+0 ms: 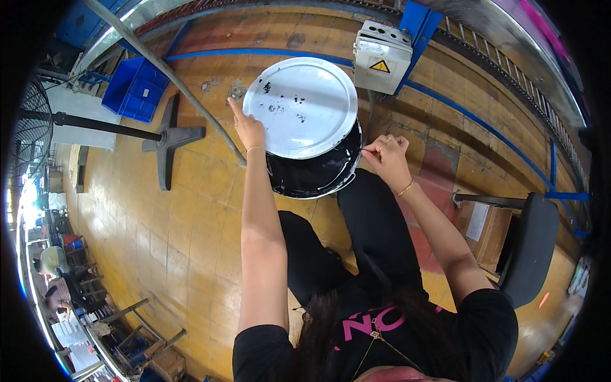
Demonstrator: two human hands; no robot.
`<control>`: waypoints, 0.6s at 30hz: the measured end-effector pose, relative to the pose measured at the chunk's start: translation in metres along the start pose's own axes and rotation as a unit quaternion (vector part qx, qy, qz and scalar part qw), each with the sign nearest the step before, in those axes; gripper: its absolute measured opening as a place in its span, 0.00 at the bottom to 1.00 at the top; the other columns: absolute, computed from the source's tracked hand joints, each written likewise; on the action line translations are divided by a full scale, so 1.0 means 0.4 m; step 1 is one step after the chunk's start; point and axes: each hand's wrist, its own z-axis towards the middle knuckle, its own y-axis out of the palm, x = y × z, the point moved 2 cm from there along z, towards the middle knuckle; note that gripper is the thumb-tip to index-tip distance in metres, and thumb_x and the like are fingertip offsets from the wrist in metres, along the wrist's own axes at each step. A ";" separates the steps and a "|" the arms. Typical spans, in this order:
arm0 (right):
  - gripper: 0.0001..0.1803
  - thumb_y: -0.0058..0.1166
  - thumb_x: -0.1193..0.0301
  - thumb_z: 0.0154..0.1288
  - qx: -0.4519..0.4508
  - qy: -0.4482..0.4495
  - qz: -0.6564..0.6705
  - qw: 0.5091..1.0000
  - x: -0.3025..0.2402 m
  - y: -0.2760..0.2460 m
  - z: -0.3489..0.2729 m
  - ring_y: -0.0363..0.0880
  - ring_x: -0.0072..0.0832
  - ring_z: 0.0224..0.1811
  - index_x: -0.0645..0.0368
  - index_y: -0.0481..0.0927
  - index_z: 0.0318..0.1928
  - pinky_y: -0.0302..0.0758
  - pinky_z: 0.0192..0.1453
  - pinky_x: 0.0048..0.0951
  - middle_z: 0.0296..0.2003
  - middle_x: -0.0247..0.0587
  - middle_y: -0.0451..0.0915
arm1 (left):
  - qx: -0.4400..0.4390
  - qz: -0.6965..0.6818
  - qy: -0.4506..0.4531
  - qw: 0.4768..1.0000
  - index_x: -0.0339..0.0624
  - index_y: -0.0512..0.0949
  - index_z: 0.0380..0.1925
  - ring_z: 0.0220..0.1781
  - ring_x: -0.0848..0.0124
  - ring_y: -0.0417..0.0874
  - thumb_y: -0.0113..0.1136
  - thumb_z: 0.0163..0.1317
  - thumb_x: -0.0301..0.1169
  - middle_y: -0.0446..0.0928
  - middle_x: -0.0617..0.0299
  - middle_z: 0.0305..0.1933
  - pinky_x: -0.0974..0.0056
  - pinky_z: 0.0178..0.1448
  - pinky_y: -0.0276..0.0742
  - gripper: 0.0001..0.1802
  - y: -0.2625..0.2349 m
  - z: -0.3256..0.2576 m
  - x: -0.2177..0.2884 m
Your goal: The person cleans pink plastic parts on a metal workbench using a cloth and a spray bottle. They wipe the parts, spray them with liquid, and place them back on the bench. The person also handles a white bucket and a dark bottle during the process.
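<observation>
A round white lid [302, 130] with black smears covers the far part of a bucket. Below its near edge, glossy black contents show inside the bucket [328, 193], which has a pale rim. My left hand [250, 130] is at the lid's left edge, one finger stretched out past it and the others partly hidden; it appears to grip the lid. On the right, my right hand [389, 158] is closed in a pinch beside the bucket's rim. A thin dark bit shows at its fingertips, too small to name.
A grey electrical box [383, 57] on a blue post stands beyond the bucket. To the left are a fan base [170, 135], a slanting pole [191, 95] and a blue bin [135, 89]. A cardboard box [487, 232] and black chair back [531, 248] are at right.
</observation>
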 end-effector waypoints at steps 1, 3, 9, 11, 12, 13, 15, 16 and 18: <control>0.07 0.65 0.65 0.56 0.000 -0.021 -0.014 1.000 -0.012 0.006 -0.005 0.74 0.31 0.39 0.52 0.82 0.28 0.58 0.54 0.41 0.30 0.30 0.78 | -0.009 0.002 0.004 1.000 0.53 0.38 0.77 0.66 0.41 0.69 0.50 0.63 0.19 0.63 0.36 0.69 0.49 0.66 0.68 0.47 0.003 -0.002 0.002; 0.06 0.66 0.66 0.55 -0.006 -0.058 -0.034 0.998 -0.043 0.010 -0.017 0.74 0.29 0.40 0.50 0.81 0.28 0.59 0.55 0.43 0.30 0.28 0.77 | 0.000 -0.022 0.018 1.000 0.53 0.37 0.77 0.67 0.42 0.68 0.52 0.64 0.21 0.62 0.37 0.70 0.49 0.67 0.68 0.48 0.013 -0.003 -0.010; 0.07 0.68 0.67 0.53 -0.004 -0.134 0.002 0.991 -0.136 0.018 -0.043 0.74 0.28 0.39 0.49 0.80 0.28 0.58 0.57 0.43 0.29 0.26 0.76 | -0.010 -0.064 0.010 0.998 0.49 0.38 0.76 0.71 0.44 0.64 0.54 0.70 0.36 0.59 0.39 0.73 0.50 0.72 0.62 0.44 -0.006 -0.007 -0.018; 0.08 0.69 0.69 0.52 0.016 -0.144 0.023 0.989 -0.155 0.019 -0.040 0.74 0.28 0.39 0.49 0.80 0.28 0.58 0.57 0.43 0.30 0.26 0.77 | 0.020 -0.027 0.026 0.999 0.46 0.43 0.76 0.73 0.46 0.61 0.52 0.71 0.41 0.59 0.40 0.73 0.51 0.73 0.60 0.41 -0.036 -0.012 -0.017; 0.08 0.69 0.68 0.52 0.017 -0.137 0.016 0.990 -0.160 0.021 -0.038 0.74 0.28 0.39 0.49 0.80 0.27 0.59 0.56 0.43 0.29 0.26 0.76 | 0.028 -0.105 -0.007 0.994 0.43 0.46 0.75 0.74 0.47 0.61 0.51 0.72 0.42 0.59 0.41 0.73 0.51 0.73 0.60 0.39 -0.054 -0.016 -0.023; 0.08 0.69 0.67 0.52 0.020 -0.130 0.006 0.991 -0.155 0.020 -0.034 0.74 0.27 0.39 0.48 0.80 0.27 0.60 0.55 0.43 0.29 0.26 0.76 | 0.036 -0.186 -0.036 0.981 0.40 0.50 0.74 0.74 0.49 0.61 0.50 0.72 0.44 0.59 0.42 0.73 0.52 0.73 0.59 0.37 -0.074 -0.018 -0.006; 0.06 0.68 0.66 0.53 0.022 -0.089 -0.001 0.996 -0.123 0.024 -0.034 0.74 0.28 0.38 0.49 0.82 0.27 0.60 0.53 0.43 0.29 0.26 0.77 | 0.025 -0.421 -0.138 0.896 0.34 0.62 0.68 0.69 0.54 0.64 0.45 0.73 0.52 0.63 0.46 0.71 0.52 0.71 0.60 0.35 -0.112 -0.057 0.072; 0.06 0.67 0.66 0.53 0.011 -0.049 0.011 0.999 -0.098 0.033 -0.037 0.74 0.29 0.39 0.50 0.82 0.27 0.59 0.53 0.43 0.29 0.26 0.77 | -0.042 -0.551 -0.169 0.816 0.35 0.64 0.67 0.67 0.54 0.65 0.43 0.73 0.53 0.64 0.47 0.70 0.52 0.70 0.60 0.35 -0.141 -0.073 0.113; 0.06 0.66 0.66 0.55 -0.016 0.030 0.042 0.999 -0.064 0.059 -0.044 0.75 0.29 0.39 0.52 0.83 0.28 0.59 0.53 0.42 0.29 0.27 0.78 | -0.167 -0.755 -0.217 0.596 0.37 0.67 0.64 0.63 0.56 0.68 0.40 0.73 0.57 0.66 0.49 0.68 0.52 0.68 0.61 0.35 -0.200 -0.107 0.173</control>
